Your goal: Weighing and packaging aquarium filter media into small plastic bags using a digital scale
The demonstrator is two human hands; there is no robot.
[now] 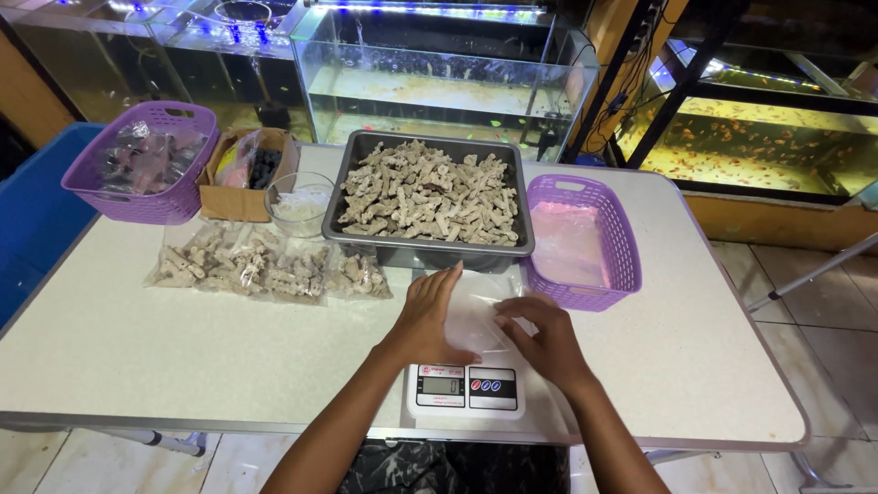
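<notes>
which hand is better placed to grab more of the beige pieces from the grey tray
Probably the left hand: its fingertips lie just short of the grey tray, straight in front of it. The right hand sits lower, pinching the clear bag on the scale.

Clear, glossy plastic bag (476,316) on a smooth white plastic scale (466,391); matt speckled surface (137,348). Rough, porous grey stone pieces (430,194) in a dull grey tray (425,252). Purple lattice plastic baskets (615,274); brown cardboard box (219,197); clear glass bowl (299,203).
</notes>
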